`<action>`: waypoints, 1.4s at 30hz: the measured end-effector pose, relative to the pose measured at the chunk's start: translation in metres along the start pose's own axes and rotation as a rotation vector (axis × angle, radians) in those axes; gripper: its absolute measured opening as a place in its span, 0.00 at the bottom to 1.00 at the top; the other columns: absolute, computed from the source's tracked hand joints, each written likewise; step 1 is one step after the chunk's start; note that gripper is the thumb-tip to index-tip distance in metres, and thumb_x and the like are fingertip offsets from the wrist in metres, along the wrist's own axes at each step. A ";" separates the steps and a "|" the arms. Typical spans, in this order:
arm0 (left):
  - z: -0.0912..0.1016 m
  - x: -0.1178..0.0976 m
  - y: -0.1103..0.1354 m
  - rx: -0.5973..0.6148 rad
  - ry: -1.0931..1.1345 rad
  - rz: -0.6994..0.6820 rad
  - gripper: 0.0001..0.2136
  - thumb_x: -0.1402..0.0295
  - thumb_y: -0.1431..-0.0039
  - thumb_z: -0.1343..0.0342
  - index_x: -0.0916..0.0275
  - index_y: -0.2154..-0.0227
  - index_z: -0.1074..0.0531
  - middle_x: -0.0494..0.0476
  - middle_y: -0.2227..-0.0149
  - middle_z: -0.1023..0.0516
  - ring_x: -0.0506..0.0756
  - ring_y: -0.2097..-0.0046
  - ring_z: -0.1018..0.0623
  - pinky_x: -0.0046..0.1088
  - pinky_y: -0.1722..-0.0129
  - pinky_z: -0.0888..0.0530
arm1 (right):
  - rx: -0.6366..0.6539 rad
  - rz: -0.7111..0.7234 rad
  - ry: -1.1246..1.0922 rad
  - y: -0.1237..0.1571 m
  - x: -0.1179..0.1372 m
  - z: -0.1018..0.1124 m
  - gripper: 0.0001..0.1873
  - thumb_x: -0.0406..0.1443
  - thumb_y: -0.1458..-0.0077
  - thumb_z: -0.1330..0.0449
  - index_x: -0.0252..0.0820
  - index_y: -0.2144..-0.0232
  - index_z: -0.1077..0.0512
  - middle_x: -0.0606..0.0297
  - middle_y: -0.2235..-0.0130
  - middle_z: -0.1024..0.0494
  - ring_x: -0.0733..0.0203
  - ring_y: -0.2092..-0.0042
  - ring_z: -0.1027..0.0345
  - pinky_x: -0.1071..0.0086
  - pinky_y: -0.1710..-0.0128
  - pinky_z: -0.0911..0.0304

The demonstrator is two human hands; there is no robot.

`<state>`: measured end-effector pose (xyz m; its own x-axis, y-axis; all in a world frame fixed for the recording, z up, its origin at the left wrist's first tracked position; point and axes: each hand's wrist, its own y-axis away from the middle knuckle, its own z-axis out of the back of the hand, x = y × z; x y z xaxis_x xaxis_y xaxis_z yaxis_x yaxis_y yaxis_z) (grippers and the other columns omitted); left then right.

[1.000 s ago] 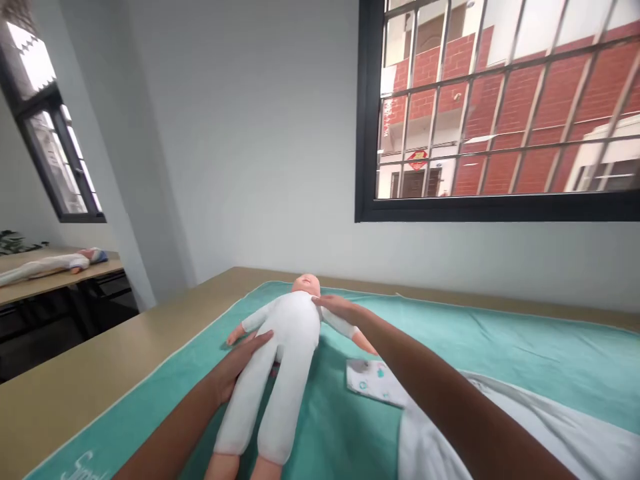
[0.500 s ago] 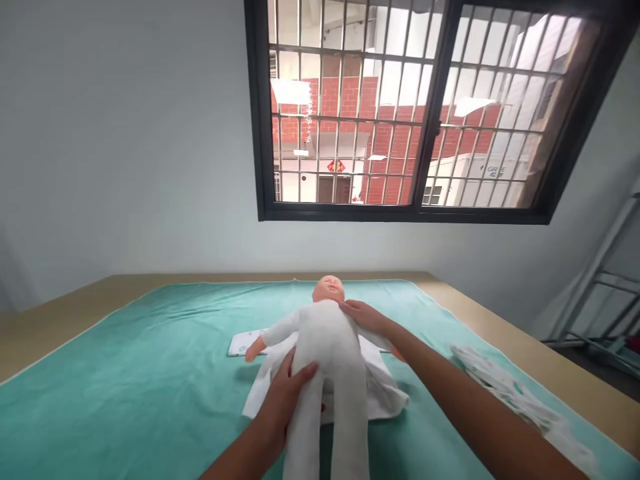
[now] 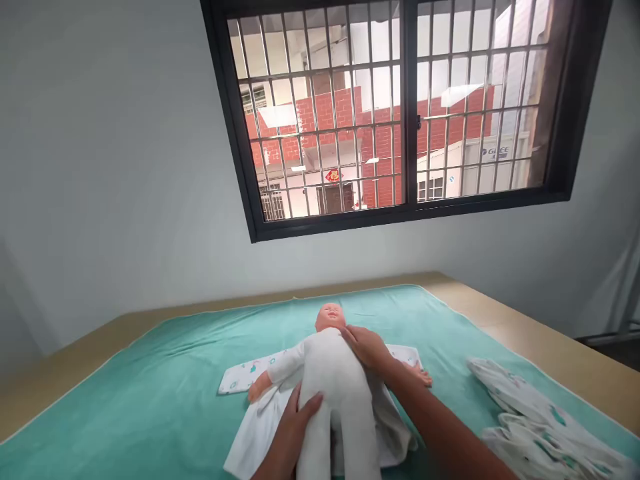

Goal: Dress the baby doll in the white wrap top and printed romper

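A baby doll (image 3: 334, 373) with a white cloth body lies face up, head away from me, its pinkish head and hands bare. My left hand (image 3: 299, 421) wraps the doll's left-of-view hip, thumb on top and fingers beneath the side. At the doll's shoulder by the neck, my right hand (image 3: 367, 348) grips, its fingertips partly hidden. Spread beneath the doll is a white baby garment (image 3: 253, 433) whose printed sleeves (image 3: 245, 377) reach out to both sides. The doll's body covers the garment's middle.
A green cloth (image 3: 150, 400) covers most of the wooden table (image 3: 500, 327). Crumpled printed baby clothes (image 3: 545, 420) lie at the right. Behind the table stands a grey wall (image 3: 125, 167) with a barred, dark-framed window (image 3: 411, 107).
My view has tilted and shifted, so the doll appears lower in the picture. Both hands keep their hold on the doll, and its right-of-view hand now shows beyond my arm.
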<state>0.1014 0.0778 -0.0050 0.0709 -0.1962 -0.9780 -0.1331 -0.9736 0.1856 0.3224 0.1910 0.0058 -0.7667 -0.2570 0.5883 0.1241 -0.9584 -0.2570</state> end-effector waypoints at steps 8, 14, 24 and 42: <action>0.074 -0.019 -0.044 -0.169 -0.508 -0.240 0.19 0.52 0.52 0.43 0.59 0.63 0.25 0.55 0.71 0.24 0.58 0.73 0.24 0.31 0.77 0.30 | -0.337 0.079 0.114 0.012 0.020 -0.001 0.16 0.41 0.36 0.55 0.44 0.56 0.31 0.55 0.50 0.28 0.48 0.48 0.37 0.58 0.49 0.44; 0.133 -0.003 -0.099 -0.351 -0.482 -0.469 0.13 0.54 0.49 0.48 0.58 0.71 0.26 0.55 0.67 0.21 0.60 0.61 0.23 0.36 0.57 0.28 | 0.082 0.436 0.166 0.002 0.101 -0.027 0.22 0.40 0.46 0.40 0.50 0.49 0.33 0.60 0.45 0.29 0.49 0.46 0.36 0.58 0.48 0.41; 0.152 0.012 -0.110 -0.263 -0.147 -0.343 0.18 0.54 0.53 0.49 0.63 0.65 0.28 0.63 0.62 0.20 0.59 0.62 0.21 0.37 0.61 0.25 | 0.225 0.569 0.633 -0.024 0.134 -0.093 0.15 0.47 0.42 0.43 0.42 0.61 0.28 0.57 0.59 0.23 0.50 0.57 0.30 0.61 0.60 0.38; 0.122 0.006 -0.089 -0.198 -0.595 -0.498 0.15 0.68 0.53 0.46 0.61 0.61 0.23 0.62 0.58 0.21 0.65 0.53 0.25 0.40 0.51 0.32 | 0.155 0.440 0.332 -0.012 0.133 -0.049 0.14 0.48 0.40 0.45 0.49 0.59 0.28 0.62 0.60 0.24 0.52 0.57 0.32 0.63 0.61 0.41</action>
<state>-0.0070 0.1778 -0.0390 -0.4708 0.3077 -0.8268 -0.0425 -0.9440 -0.3271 0.1884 0.1745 0.0494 -0.7757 -0.6071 0.1724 0.5481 -0.7834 -0.2930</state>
